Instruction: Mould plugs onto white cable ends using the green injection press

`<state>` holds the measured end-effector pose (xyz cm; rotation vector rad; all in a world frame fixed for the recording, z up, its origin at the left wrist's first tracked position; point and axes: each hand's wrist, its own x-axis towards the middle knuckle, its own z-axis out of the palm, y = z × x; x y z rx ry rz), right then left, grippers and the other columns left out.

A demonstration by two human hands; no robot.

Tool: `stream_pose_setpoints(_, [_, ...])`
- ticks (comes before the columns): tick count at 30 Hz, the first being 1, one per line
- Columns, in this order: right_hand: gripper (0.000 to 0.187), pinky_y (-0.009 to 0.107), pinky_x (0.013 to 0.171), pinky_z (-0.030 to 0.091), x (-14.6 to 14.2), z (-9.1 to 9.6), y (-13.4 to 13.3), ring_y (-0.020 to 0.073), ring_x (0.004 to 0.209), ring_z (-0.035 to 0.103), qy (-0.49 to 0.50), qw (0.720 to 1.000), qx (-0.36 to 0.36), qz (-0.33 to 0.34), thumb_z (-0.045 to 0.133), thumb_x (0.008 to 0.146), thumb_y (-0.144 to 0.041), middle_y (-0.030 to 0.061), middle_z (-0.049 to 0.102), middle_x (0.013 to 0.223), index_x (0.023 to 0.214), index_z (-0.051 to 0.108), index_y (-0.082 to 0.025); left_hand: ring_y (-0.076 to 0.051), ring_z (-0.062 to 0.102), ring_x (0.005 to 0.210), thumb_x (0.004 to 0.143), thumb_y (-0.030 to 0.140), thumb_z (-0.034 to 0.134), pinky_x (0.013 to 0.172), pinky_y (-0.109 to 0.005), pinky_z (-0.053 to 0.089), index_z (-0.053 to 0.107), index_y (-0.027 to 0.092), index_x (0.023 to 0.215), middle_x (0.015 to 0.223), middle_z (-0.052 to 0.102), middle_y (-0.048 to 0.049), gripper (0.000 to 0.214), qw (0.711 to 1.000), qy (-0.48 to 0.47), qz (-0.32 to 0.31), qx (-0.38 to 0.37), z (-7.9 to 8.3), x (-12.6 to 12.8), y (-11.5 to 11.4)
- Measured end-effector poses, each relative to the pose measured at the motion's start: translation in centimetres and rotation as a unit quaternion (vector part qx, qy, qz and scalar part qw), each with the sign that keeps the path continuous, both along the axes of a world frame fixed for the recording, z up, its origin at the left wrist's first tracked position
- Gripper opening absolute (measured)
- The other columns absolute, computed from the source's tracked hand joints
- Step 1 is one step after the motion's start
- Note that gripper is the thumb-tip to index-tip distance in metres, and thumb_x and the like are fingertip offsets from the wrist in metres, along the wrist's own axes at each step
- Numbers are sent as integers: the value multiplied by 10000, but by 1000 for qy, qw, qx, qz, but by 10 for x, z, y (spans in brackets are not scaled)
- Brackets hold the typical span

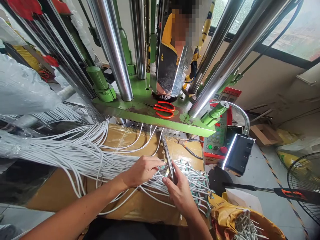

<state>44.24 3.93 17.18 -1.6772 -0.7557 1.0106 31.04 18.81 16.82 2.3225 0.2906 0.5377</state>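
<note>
My right hand [180, 193] is wrapped around the near end of a narrow metal bar [168, 154] with small brass-coloured pieces along its left side. The bar slants away toward the machine's lower plate. My left hand [145, 170] is closed in a pinch at the bar's left side. A small greenish tip shows by its fingers, but what they grip is mostly hidden. Under both hands lies a thick bundle of white cables [120, 166], its greenish-tipped ends gathered at the right. A few cables run up to the machine's lower edge.
Red-handled scissors [165, 107] lie on the green machine plate [135, 90] between steel columns. Orange-and-black pliers [188, 146] rest on the cardboard [122, 133]. At right are a lamp [238, 155], a red control panel [217, 133], a fan [306, 180] and a yellow sack [225, 216] of white offcuts.
</note>
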Motion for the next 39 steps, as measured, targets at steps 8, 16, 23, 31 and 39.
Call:
stream_pose_setpoints(8, [795,223,434,402,-1,1,3,107,503,440,70,997,-32,-2,698,750,-468,-37,525,659,1430,408,-176,-134,620,631,917,364,517,600,-217,470,705,139,942,680,661,-12,294,964,58,175,-193,21,-7,7])
stream_pose_setpoints(16, [831,201,410,341,-1,4,4,76,479,366,106,993,-43,-3,728,720,-487,-65,455,646,1426,405,-190,-111,629,567,888,299,566,564,-195,476,682,184,1031,736,731,8,217,972,65,175,-143,16,-7,12])
stream_pose_setpoints(23, [840,202,408,333,-2,9,4,79,489,358,106,993,-51,-1,709,741,-487,-58,461,658,1444,374,-172,-182,720,875,884,153,538,802,-258,552,741,189,1006,969,766,-35,239,999,4,53,0,4,3,19])
stream_pose_setpoints(31, [831,204,402,340,-2,10,3,84,490,377,107,993,-44,-7,723,723,-511,-43,504,678,1425,414,-192,-195,717,924,877,64,472,832,-298,576,708,161,1070,1022,752,-72,320,990,-34,39,129,-8,1,21])
stream_pose_setpoints(39, [786,183,380,261,1,3,3,48,451,293,174,985,-15,19,688,793,-418,-75,429,665,1460,334,-198,-189,707,866,877,237,572,795,-278,560,734,177,1014,960,760,-62,221,989,30,88,-117,1,9,26])
